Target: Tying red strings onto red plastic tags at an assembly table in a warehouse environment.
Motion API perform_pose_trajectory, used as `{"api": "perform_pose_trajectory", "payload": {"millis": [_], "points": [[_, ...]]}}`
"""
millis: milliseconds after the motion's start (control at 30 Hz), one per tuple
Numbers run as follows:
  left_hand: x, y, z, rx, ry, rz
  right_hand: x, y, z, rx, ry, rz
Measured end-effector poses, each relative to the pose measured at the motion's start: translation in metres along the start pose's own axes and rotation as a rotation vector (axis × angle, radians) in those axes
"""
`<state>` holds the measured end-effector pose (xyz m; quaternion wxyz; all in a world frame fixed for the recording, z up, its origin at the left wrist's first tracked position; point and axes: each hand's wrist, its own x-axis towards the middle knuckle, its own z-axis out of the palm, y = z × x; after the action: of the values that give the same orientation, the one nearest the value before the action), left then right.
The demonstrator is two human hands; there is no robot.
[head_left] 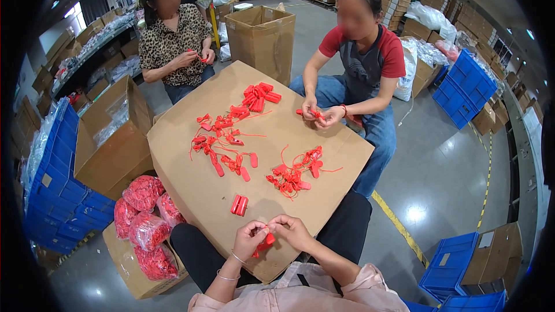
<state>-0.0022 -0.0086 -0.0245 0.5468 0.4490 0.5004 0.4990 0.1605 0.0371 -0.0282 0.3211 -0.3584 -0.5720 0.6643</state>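
Close to my body, at the near edge of a cardboard-covered table (324,162), both my hands meet at the fingertips. My left hand (250,238) and my right hand (292,233) are each closed in a pinch on a small red plastic piece (265,245). Part of it hangs below my fingers, and the spot where they pinch is mostly covered. Just beyond my left hand lie a few red plastic tubes (239,204) side by side. Farther off to the right sits a tangle of red cords with flat red tags (296,173).
More red corded tags (222,138) and a pile of red tubes (260,97) lie farther back. Two people sit across, handling red pieces. Bagged red goods (149,231) rest on a carton at left. A tall carton (261,40) and blue crates (464,89) stand around.
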Motion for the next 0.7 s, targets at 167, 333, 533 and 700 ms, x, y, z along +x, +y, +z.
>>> {"api": "perform_pose_trajectory", "payload": {"millis": [167, 333, 533, 700], "points": [[-0.001, 0.005, 0.0, -0.122, -0.009, -0.08, 0.003, 0.003, -0.003, -0.177, -0.025, -0.153], [-0.001, 0.003, 0.0, -0.1, 0.009, -0.101, 0.0, 0.002, 0.001, -0.255, 0.015, -0.232], [-0.002, -0.015, 0.005, -0.017, 0.169, -0.018, -0.004, -0.01, 0.013, -0.363, 0.125, -0.323], [-0.003, 0.01, 0.006, -0.071, 0.052, -0.069, -0.005, -0.004, 0.003, -0.258, 0.076, -0.21]]}}
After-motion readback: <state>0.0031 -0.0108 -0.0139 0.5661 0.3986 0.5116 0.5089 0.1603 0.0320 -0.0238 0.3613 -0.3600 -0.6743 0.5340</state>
